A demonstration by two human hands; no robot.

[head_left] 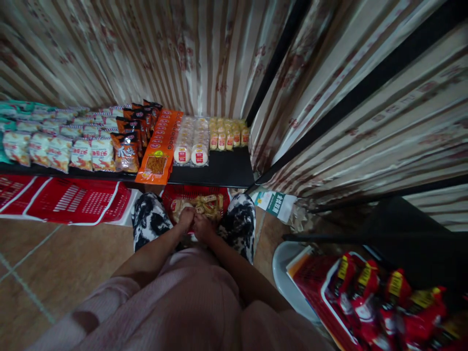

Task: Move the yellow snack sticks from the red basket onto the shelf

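Observation:
My left hand (185,218) and my right hand (202,226) are both closed, side by side, over a red basket (171,193) of small yellow wrapped snacks (206,204) that sits between my knees in black-and-white trousers. What the fingers grip is hidden. Just beyond, a black shelf (223,168) carries rows of goods: yellow packets (226,134), clear packs of round white cakes (192,141), a long orange pack (161,146) and brown and white snack bags (91,148).
Flat red baskets (69,200) lie under the shelf at left. A green-and-white carton (276,202) lies at right. At bottom right a red basket of red packets (373,302) rests on a white stool (283,278). Striped curtains hang behind, above brown floor tiles.

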